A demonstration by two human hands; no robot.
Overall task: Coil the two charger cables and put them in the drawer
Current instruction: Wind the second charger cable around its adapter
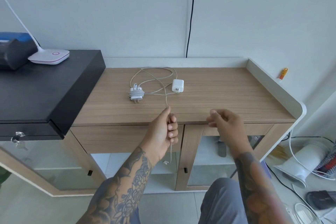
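Note:
A small white charger point(136, 94) lies on the wooden cabinet top point(218, 96) with its cable wound around it. To its right sits a square white charger brick point(177, 85). Its long pale cable point(156, 78) loops loosely over the top and runs to the front edge. My left hand point(166, 129) grips that cable near the front edge, and the free end hangs down below my fist. My right hand point(223, 122) hovers to the right at the same edge with fingers loosely curled, holding nothing. Two shut drawer fronts point(112, 136) lie under the top.
A black cabinet point(45, 89) adjoins on the left, bearing a white lamp base point(49, 57) and a dark bag point(14, 51). Glass doors sit below the drawers. A black wire point(190, 14) runs down the wall. Cables and clutter lie on the floor at right.

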